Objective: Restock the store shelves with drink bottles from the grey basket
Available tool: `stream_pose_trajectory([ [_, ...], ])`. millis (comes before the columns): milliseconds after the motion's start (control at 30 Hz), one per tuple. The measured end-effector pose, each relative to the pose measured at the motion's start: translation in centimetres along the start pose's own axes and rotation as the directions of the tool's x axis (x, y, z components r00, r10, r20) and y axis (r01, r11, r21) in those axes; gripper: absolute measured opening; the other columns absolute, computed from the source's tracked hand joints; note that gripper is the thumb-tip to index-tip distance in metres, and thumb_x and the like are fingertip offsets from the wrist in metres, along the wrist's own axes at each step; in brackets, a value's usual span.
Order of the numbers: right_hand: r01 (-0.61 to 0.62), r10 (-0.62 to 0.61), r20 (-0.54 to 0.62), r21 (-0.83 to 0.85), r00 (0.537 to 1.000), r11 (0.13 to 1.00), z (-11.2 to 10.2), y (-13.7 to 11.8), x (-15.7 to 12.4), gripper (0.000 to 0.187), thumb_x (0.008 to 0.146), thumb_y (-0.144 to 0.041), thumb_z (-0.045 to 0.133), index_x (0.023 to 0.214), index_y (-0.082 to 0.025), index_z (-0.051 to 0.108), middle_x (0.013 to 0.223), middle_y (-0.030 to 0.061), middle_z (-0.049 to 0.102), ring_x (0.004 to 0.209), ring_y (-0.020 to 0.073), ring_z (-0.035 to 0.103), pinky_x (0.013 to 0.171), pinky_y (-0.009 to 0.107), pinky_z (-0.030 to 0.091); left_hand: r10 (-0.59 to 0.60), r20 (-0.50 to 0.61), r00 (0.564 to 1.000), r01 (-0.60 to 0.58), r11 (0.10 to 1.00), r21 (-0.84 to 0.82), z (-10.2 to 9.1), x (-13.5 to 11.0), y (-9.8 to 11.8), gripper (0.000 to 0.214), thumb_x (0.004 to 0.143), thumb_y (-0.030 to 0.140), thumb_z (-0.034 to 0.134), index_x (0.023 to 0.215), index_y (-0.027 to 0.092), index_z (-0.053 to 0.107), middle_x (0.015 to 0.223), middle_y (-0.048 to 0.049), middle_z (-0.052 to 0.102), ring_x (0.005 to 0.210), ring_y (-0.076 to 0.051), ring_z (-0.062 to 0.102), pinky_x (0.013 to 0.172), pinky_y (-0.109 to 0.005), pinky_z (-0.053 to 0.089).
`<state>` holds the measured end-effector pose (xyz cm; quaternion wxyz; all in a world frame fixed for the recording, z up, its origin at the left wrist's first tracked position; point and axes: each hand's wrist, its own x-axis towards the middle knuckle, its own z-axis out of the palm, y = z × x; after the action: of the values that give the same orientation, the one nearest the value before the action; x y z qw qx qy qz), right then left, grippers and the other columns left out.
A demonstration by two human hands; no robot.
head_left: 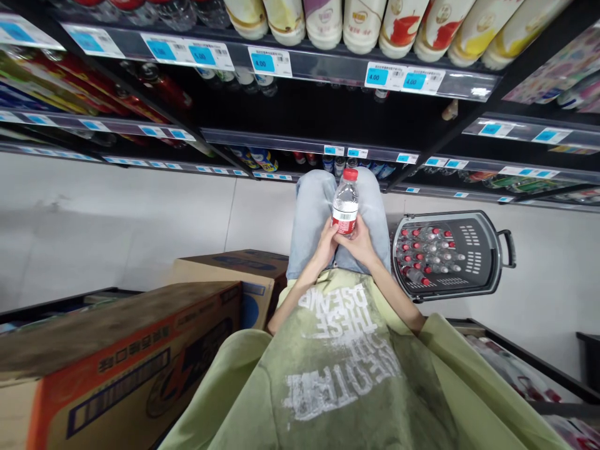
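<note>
A clear water bottle (345, 203) with a red cap and a red-and-white label stands upright in front of my lap. Both hands wrap round its lower part. My left hand (327, 240) is closed on one side of the bottle, and my right hand (359, 239) is closed on the other, the two meeting below the label. To the right on the floor is a dark shopping basket (487, 253). Several bottles (429, 250) with red or white caps stand in it, and one lies tilted near its front edge.
Shelves (300, 140) with price tags cross the front; milky drink bottles (323, 25) line the upper one. Cans (159, 84) are at the left. Large cardboard boxes (187, 312) stand to my left, close by. Behind the basket, at lower right, is another rack (525, 359).
</note>
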<state>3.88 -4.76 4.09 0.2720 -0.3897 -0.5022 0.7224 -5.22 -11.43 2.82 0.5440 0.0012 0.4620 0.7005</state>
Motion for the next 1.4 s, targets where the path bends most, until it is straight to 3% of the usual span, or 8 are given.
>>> stream_pose_trajectory([
  [133, -0.002, 0.002, 0.003, -0.004, 1.0, 1.0, 0.0, 0.0, 0.0, 0.076, 0.074, -0.034, 0.095, 0.143, -0.033, 0.063, 0.128, 0.0036, 0.074, 0.119, 0.028, 0.074, 0.113, 0.046, 0.059, 0.0, 0.008, 1.0, 0.0, 1.0, -0.006, 0.2, 0.0, 0.1, 0.052, 0.084, 0.05, 0.084, 0.125, 0.02, 0.073, 0.143, -0.0112, 0.076, 0.151, -0.034, 0.06, 0.131, -0.049, 0.044],
  [367, 0.006, -0.006, 0.003, -0.021, 1.0, 1.0, 0.3, -0.8, -0.1, 0.07, 0.075, -0.038, 0.095, 0.136, -0.026, 0.063, 0.13, 0.0072, 0.076, 0.119, 0.0278, 0.073, 0.111, 0.045, 0.059, -0.041, -0.004, 0.999, 0.041, 0.999, -0.01, 0.5, 0.0, 0.4, 0.048, 0.087, 0.044, 0.074, 0.129, 0.021, 0.074, 0.142, -0.0098, 0.077, 0.148, -0.035, 0.062, 0.129, -0.05, 0.047],
  [700, -0.034, 0.034, -0.015, 0.012, 0.999, 0.999, 0.5, -0.9, 0.0, 0.071, 0.069, -0.04, 0.099, 0.13, -0.027, 0.064, 0.129, 0.0063, 0.077, 0.119, 0.0275, 0.074, 0.111, 0.045, 0.061, -0.058, 0.002, 0.998, 0.058, 0.998, -0.021, 0.6, -0.2, 0.7, 0.046, 0.084, 0.04, 0.073, 0.127, 0.021, 0.072, 0.138, -0.0107, 0.078, 0.149, -0.037, 0.061, 0.129, -0.053, 0.048],
  [933, -0.037, 0.037, -0.004, -0.003, 0.999, 0.999, 0.3, -0.6, -0.1, 0.063, 0.076, -0.037, 0.095, 0.128, -0.029, 0.061, 0.132, 0.004, 0.077, 0.118, 0.025, 0.073, 0.111, 0.042, 0.06, -0.049, 0.01, 0.999, 0.049, 0.999, -0.016, 0.6, -0.2, 0.7, 0.045, 0.084, 0.041, 0.074, 0.125, 0.021, 0.072, 0.137, -0.0106, 0.078, 0.149, -0.037, 0.062, 0.129, -0.054, 0.047],
  [1167, -0.131, 0.13, -0.018, -0.025, 0.991, 0.991, 0.7, -1.6, -0.2, 0.068, 0.072, -0.045, 0.099, 0.126, -0.029, 0.06, 0.134, 0.004, 0.078, 0.122, 0.0248, 0.07, 0.113, 0.039, 0.058, -0.035, 0.043, 0.998, 0.036, 0.999, -0.023, 0.5, -0.4, 0.9, 0.042, 0.082, 0.037, 0.074, 0.121, 0.02, 0.07, 0.133, -0.0099, 0.08, 0.147, -0.039, 0.062, 0.127, -0.051, 0.049],
  [1400, -0.018, 0.017, -0.004, -0.008, 1.0, 1.0, 0.4, -0.2, 0.1, 0.064, 0.075, -0.043, 0.096, 0.126, -0.026, 0.059, 0.128, 0.0068, 0.078, 0.114, 0.0255, 0.074, 0.107, 0.042, 0.061, -0.043, 0.025, 0.999, 0.044, 0.998, -0.037, 0.7, -0.4, 1.0, 0.045, 0.078, 0.038, 0.077, 0.12, 0.021, 0.071, 0.133, -0.0094, 0.079, 0.142, -0.036, 0.066, 0.125, -0.052, 0.051],
])
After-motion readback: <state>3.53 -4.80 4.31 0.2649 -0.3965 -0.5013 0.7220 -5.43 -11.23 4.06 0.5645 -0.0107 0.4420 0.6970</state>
